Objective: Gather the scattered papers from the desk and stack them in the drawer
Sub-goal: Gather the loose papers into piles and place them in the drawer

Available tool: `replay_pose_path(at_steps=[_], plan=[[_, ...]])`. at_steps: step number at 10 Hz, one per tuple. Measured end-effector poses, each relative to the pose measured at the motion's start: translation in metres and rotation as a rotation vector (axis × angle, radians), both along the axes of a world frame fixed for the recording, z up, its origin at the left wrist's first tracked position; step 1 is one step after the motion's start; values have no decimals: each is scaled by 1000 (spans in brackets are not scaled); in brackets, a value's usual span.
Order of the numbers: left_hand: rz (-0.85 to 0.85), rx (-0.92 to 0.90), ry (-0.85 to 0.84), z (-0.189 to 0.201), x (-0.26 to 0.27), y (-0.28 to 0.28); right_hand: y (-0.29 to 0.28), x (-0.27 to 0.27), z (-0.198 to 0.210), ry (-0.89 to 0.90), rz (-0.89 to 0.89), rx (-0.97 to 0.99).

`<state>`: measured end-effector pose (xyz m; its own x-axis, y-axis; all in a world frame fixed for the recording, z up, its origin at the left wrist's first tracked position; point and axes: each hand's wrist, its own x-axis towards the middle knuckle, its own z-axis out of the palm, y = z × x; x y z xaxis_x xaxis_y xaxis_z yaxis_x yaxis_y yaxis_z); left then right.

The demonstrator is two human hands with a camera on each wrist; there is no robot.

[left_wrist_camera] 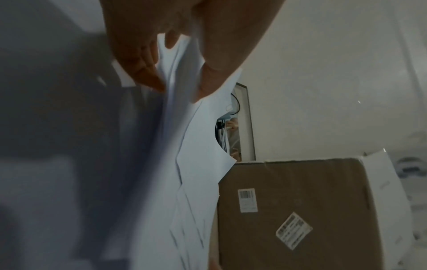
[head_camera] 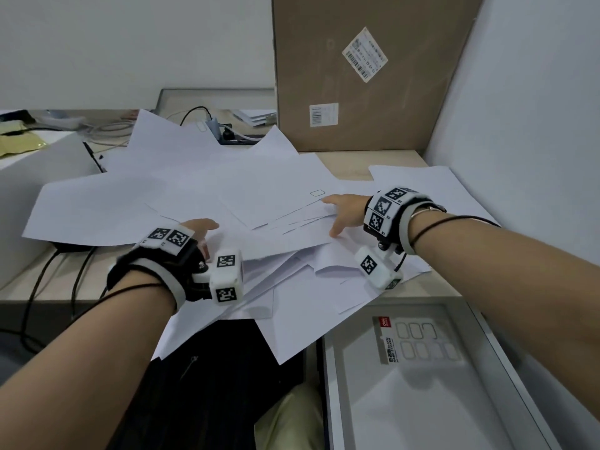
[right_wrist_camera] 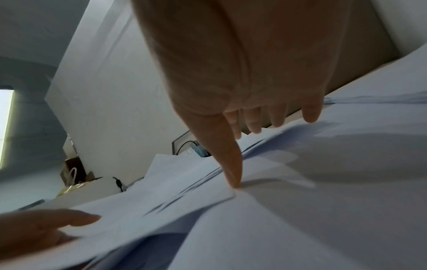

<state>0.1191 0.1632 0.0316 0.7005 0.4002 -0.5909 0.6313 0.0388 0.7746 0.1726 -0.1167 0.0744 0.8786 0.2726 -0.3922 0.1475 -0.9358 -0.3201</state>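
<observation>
Several white papers (head_camera: 227, 177) lie fanned and overlapping across the desk, some hanging over its front edge. My left hand (head_camera: 203, 230) is at the pile's near left; in the left wrist view its thumb and fingers (left_wrist_camera: 177, 82) pinch a bundle of sheets (left_wrist_camera: 198, 146). My right hand (head_camera: 344, 211) lies on the pile's right side. Its fingers are straight and spread (right_wrist_camera: 258, 151), and the thumb tip presses on a sheet (right_wrist_camera: 323, 182). The grey drawer (head_camera: 329, 401) stands open at the lower right, below the desk edge.
A tall cardboard box (head_camera: 357, 76) stands at the back right against a white partition (head_camera: 519, 108). A white box (head_camera: 42, 177) sits at the left, with cables (head_camera: 74, 271) below it. A charger (head_camera: 227, 134) lies behind the papers. A label sheet (head_camera: 418, 339) lies in the drawer.
</observation>
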Motion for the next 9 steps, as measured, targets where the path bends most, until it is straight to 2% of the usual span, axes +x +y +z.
replay_pose_path(at_steps=[1, 2, 3, 5, 6, 7, 8, 9], plan=[[-27, -26, -9, 3, 3, -8, 5, 2, -3, 56, 41, -84], [-74, 28, -21, 1, 2, -18, 3, 0, -10, 87, 118, -155], [-59, 35, -6, -17, 8, -17, -4, -9, -14, 94, 209, -184], [-15, -66, -44, -25, 10, -4, -13, -29, -15, 163, 314, -132], [-39, -180, -22, -11, 10, -5, -16, -32, -18, 143, 309, -55], [-180, -62, 26, -1, 13, -18, -18, -31, -20, 119, 302, 20], [-232, 33, 66, 8, 14, -33, -23, -29, -23, 104, 248, 132], [-227, 166, 30, 6, 25, -37, -29, -26, -28, 71, 123, 310]])
